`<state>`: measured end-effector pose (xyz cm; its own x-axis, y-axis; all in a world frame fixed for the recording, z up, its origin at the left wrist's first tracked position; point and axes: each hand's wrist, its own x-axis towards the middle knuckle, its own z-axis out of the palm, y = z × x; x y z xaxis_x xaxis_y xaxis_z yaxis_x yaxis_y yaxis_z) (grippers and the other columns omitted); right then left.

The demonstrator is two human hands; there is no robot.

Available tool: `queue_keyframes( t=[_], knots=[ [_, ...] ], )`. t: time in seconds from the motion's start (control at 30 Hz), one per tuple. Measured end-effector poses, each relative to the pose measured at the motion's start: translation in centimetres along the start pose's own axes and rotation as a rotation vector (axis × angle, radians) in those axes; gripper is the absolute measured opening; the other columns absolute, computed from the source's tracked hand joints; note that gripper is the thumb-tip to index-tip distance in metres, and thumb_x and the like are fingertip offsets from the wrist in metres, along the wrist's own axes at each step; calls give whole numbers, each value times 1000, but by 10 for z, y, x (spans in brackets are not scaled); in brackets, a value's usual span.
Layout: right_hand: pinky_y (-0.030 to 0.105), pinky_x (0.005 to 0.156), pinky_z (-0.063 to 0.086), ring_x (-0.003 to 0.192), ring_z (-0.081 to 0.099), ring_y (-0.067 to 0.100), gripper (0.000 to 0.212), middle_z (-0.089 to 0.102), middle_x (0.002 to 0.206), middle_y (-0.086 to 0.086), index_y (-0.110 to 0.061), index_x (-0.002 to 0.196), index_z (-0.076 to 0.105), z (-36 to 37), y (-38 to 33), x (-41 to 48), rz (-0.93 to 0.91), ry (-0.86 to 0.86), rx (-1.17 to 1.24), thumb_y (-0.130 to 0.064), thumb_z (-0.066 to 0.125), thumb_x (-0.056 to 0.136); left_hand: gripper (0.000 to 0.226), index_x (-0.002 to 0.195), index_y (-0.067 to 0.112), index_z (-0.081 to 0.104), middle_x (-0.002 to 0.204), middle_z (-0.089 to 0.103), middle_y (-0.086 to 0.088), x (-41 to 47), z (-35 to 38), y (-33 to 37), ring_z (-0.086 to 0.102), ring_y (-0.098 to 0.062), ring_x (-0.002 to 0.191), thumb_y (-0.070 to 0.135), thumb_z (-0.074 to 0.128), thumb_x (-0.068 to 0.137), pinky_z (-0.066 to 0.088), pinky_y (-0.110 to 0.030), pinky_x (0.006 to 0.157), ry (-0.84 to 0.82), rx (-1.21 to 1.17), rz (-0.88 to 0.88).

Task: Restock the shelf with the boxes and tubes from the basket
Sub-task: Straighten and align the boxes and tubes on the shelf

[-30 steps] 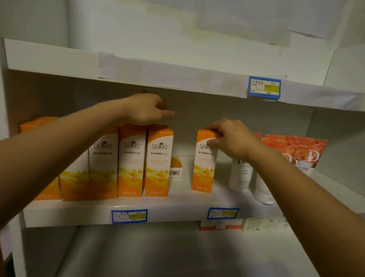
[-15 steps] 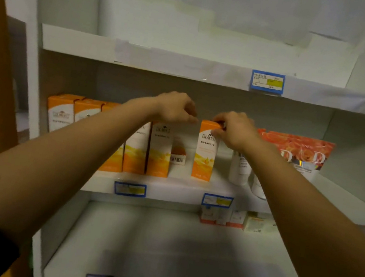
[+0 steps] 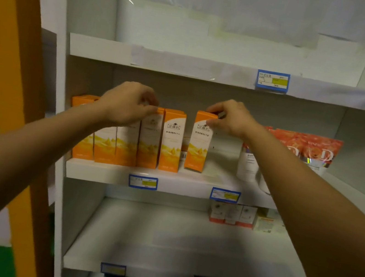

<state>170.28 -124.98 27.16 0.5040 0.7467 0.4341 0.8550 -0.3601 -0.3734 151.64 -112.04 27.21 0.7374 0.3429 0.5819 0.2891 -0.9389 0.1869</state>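
**Q:** Head view. What is the state of the right hand [image 3: 230, 119]?

**A:** It pinches the top of the lone orange box [image 3: 199, 141], thumb on the front face and fingers curled behind. The box stands upright, long axis vertical, near the front edge of the shelf [image 3: 183, 184], directly below the fingers.

**Q:** And the left hand [image 3: 125, 104]?

**A:** Its fingers curl over the tops of the row of orange boxes [image 3: 152, 140] toward the shelf's left end. It appears to grip one top.

**Q:** Which relation governs the next move?

**A:** A gap separates the lone box from the row's right end, and the row lies to the box's left. The right hand is the nearer one. Probable action: slide the box left, upright, until the faces meet. The white tubes [image 3: 248, 164] stand apart on the right.
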Motion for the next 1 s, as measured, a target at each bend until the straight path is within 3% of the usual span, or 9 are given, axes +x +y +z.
queue_keyframes(
  t=[0.27,0.37,0.5,0.6,0.67,0.7,0.77,0.87,1.0],
  knots=[
    [36,104,42,120,53,23,48,55,132,9,-14,131,50,13,-4,14,35,-64,47,-17,63,86,31,116,8,61,123,61,-11,-12,-18,-18,55,-25,113,24,52,91,43,-34,88,22,-14,-10],
    [36,101,46,117,55,23,52,55,130,9,-13,134,45,16,4,18,63,-86,180,-23,63,86,32,116,8,61,123,61,-11,-8,-21,-24,55,-24,111,24,52,90,42,-31,85,29,0,10],
    [26,74,50,91,58,16,47,59,105,3,-9,130,46,18,16,24,182,-28,524,-39,45,94,31,116,8,60,120,63,-12,-1,-21,-33,55,-19,101,24,52,90,42,-31,82,31,0,21],
    [15,53,47,66,51,11,31,55,80,3,-2,117,53,28,31,35,263,43,653,-21,36,99,31,115,8,61,116,64,-13,4,-17,-37,57,-19,97,24,52,91,44,-31,80,10,-5,19],
    [11,48,46,63,49,11,30,55,77,6,6,117,54,41,40,41,297,-8,588,-7,35,99,30,115,8,61,116,65,-13,8,-15,-39,57,-19,96,24,52,91,44,-31,80,12,7,26],
    [12,51,47,66,51,13,30,59,85,10,7,119,54,47,44,43,309,-52,546,-2,35,98,30,115,8,61,116,64,-12,10,-14,-40,56,-18,96,24,51,91,44,-31,80,17,13,32],
    [20,73,50,92,59,21,34,61,113,19,3,123,54,60,53,48,319,-151,451,3,34,96,30,115,9,60,117,64,-11,14,-13,-41,54,-16,96,24,51,91,42,-30,79,23,24,48],
    [36,103,40,128,47,26,40,51,138,12,-7,130,51,76,59,50,301,-297,305,3,35,95,30,116,10,60,118,63,-11,20,-13,-42,54,-15,98,24,51,91,43,-30,80,11,37,67],
    [41,105,40,125,50,25,35,56,132,6,-18,126,56,91,65,49,262,-330,239,-9,43,94,31,118,9,58,119,62,-11,26,-14,-41,53,-15,99,22,50,91,42,-30,81,4,41,83]
  ],
)
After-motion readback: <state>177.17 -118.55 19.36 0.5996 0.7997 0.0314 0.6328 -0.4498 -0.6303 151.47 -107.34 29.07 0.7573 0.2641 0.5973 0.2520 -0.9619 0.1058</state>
